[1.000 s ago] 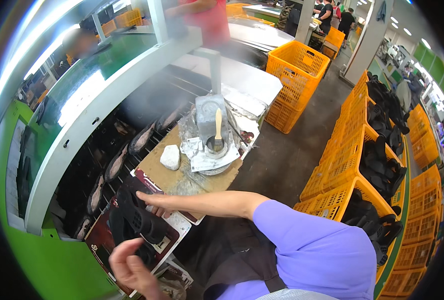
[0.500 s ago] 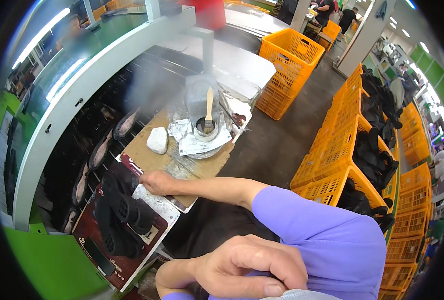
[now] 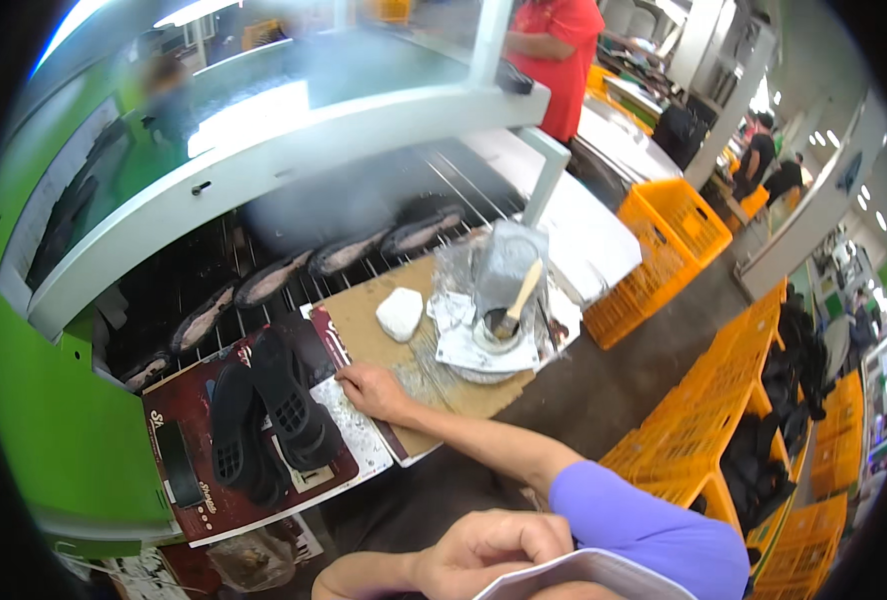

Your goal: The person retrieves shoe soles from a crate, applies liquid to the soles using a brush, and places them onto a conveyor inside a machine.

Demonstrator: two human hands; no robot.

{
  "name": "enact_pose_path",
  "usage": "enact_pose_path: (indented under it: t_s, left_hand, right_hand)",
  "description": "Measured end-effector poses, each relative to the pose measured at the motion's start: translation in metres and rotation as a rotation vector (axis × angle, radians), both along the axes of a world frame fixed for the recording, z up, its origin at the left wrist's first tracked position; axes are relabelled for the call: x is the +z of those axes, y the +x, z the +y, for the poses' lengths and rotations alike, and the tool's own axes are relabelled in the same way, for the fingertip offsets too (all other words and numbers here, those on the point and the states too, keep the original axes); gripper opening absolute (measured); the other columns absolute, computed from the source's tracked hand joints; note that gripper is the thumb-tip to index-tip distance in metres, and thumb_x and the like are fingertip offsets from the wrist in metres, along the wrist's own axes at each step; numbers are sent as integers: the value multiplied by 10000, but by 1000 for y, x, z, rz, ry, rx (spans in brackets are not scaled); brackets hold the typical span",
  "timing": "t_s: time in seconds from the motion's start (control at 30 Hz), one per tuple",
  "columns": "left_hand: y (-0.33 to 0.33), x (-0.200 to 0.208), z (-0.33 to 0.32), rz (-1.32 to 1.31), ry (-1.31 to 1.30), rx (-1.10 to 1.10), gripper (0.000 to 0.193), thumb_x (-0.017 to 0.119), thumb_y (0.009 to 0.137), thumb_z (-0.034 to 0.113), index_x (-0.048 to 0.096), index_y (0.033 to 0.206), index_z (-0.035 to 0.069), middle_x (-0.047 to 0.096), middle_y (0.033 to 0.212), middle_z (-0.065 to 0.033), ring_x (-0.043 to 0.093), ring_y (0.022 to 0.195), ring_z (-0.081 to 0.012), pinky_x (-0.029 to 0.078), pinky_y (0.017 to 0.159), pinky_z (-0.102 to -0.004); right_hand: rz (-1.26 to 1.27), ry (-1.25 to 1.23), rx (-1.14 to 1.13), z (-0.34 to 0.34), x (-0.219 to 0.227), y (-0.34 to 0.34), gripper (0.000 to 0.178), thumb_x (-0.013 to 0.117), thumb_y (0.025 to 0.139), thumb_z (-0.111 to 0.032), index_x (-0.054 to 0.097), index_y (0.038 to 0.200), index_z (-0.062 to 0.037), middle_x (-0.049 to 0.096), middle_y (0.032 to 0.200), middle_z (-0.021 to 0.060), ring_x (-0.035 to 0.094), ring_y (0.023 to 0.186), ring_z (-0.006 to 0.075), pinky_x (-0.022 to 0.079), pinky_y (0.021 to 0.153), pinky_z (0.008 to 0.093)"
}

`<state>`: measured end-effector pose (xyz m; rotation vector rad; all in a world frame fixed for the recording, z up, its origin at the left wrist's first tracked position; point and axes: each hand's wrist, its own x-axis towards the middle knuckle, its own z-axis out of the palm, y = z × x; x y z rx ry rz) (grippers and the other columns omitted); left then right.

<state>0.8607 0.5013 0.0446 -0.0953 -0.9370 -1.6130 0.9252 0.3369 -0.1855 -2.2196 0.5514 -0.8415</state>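
Some black soles (image 3: 286, 390) lie, in the head view, left of the right hand (image 3: 374, 392), on dark-red cardboard (image 3: 179, 405) bearing pale lettering. That hand's fingers curl together; any grip cannot be told. Below it, the left hand (image 3: 494, 545) curls beside a white item (image 3: 632, 572), its hold unclear.

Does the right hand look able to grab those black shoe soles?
Probably yes: the right hand is close beside the black shoe soles, and nothing seems to stand between them.
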Motion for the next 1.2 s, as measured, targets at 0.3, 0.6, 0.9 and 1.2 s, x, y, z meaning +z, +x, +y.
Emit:
enact_pose_path:
  t_s: [0.3, 0.6, 0.9, 1.2]
  left_hand:
    - [0, -4, -15, -207, -232, 129, 228, 614, 856, 120, 619, 881, -106, 622, 798, -199, 619, 708, -247, 492, 624, -316]
    - [27, -133, 17, -898, 379, 320, 336, 516, 886, 5, 517, 1217, -54, 632, 977, -159, 621, 863, -183, 507, 781, -286]
    - [18, -135, 5, -1054, -39, 1099, 454, 720, 793, 212, 536, 1143, -12, 617, 1048, -171, 602, 961, -287, 484, 827, -383]
    - [-32, -180, -51, -1507, -613, 1146, 596, 448, 887, 554, 486, 1345, 175, 456, 1386, -99, 421, 1269, -271, 234, 1072, -392]
  right_hand:
    - [37, 40, -24, -9, -3, 4, 161, 557, 800, -117, 646, 906, -35, 648, 871, 164, 627, 827, 347, 505, 734, 425]
    - [-5, 90, -2, -14, -1, -8, 151, 546, 796, -117, 642, 885, -43, 649, 866, 149, 628, 829, 342, 505, 735, 426]
    - [12, 38, -4, -9, -13, 9, 156, 552, 788, -112, 652, 891, -51, 649, 865, 159, 630, 813, 348, 510, 714, 429]
    - [-33, 28, 42, -9, 0, 0, 139, 558, 835, -111, 650, 900, -31, 649, 857, 172, 631, 783, 344, 507, 687, 403]
